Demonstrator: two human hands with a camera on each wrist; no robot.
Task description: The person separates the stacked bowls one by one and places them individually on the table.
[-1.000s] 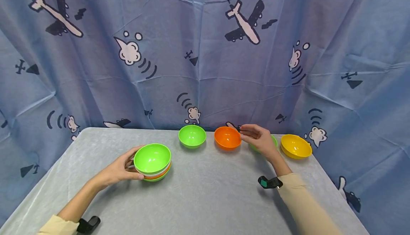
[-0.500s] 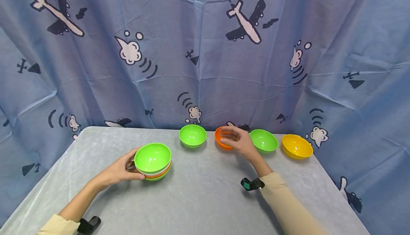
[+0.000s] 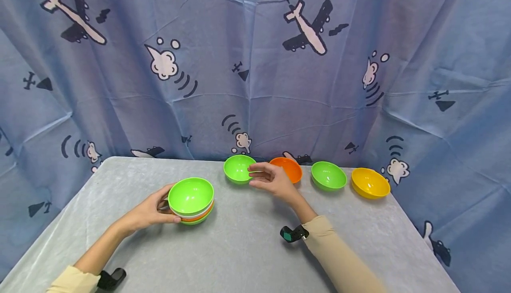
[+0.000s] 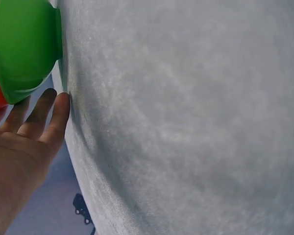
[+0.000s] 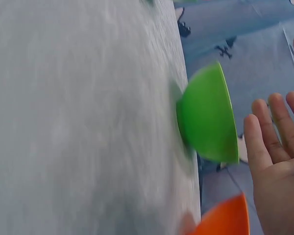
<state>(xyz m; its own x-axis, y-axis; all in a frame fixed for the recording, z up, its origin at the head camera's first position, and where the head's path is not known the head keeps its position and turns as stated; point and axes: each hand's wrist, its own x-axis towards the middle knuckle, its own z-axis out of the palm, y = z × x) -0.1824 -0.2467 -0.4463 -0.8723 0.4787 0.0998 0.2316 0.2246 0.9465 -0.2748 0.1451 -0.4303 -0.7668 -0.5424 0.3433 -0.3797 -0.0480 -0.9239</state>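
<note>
My left hand [image 3: 149, 213] holds the side of a stack of nested bowls [image 3: 190, 197], thumb in front and fingers behind. The top bowl is light green, with white, orange and green edges below it. In the left wrist view, fingers lie along the stack's green bottom bowl [image 4: 27, 46]. My right hand [image 3: 275, 181], fingers spread and holding nothing, overlaps the right rim of a green bowl [image 3: 236, 169] at the table's back. That bowl also shows in the right wrist view, beside the right-hand fingers [image 5: 279, 127]. An orange bowl [image 3: 288, 168] is partly hidden behind the right hand.
Another green bowl [image 3: 328, 176] and a yellow bowl [image 3: 370, 183] stand to the right in the back row. A grey cloth covers the table [image 3: 223, 248]. A blue curtain [image 3: 199, 62] with airplane prints hangs right behind its far edge.
My right hand has moved left, from over the right-hand green bowl, past the orange bowl, to the left green bowl. My left hand has stayed at the stack.
</note>
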